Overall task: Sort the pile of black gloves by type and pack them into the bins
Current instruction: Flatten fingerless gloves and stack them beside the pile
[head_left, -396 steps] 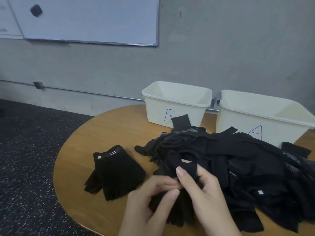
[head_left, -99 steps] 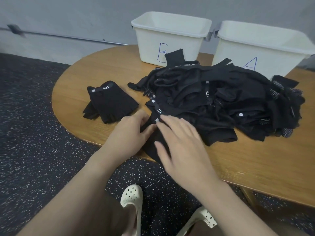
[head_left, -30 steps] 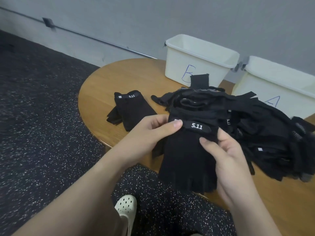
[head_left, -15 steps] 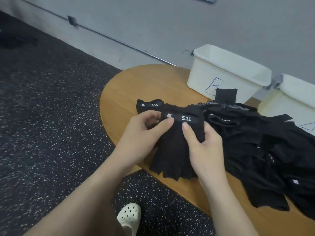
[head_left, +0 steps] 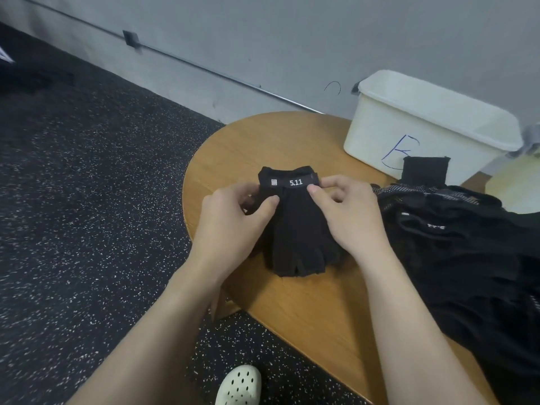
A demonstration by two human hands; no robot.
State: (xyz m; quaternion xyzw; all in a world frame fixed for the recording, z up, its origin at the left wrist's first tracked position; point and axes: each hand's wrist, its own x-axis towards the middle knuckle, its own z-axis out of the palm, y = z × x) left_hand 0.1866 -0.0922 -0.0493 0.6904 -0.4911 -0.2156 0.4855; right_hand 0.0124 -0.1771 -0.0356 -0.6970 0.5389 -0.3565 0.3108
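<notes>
While both hands work the cuff of a fingerless glove [head_left: 295,229] marked "5.11", the step in hand looks like laying it flat onto a small separate stack on the tabletop [head_left: 233,141], away from the main pile [head_left: 467,244]. Left hand [head_left: 230,220]: thumb and forefinger pinching the left end of the cuff band, other fingers curled underneath. Right hand [head_left: 347,211]: thumb and forefinger pinching the right end of the band just beside the "5.11" print. Glove lies cuff away from the person, finger stubs toward them. More black fabric shows under it at the cuff edge, probably a matching glove already set there; cannot tell how many.

Bin B [head_left: 423,127] stands at the back of the tabletop, well apart from the held glove, a blue letter on its wall. From this angle its inside is not visible. A black cuff from the pile sticks up against its front wall. Second bin [head_left: 514,188] only partly in frame at the right edge, no label readable.

Judgement: sorting stage, early; most of the pile is unsorted, no packing seen. Next move calls for releasing both pinches so the glove sits squared on the stack, then reaching right into the pile for another glove and checking its type by cuff print or fabric. Risk: black on black, types are easy to mix.
</notes>
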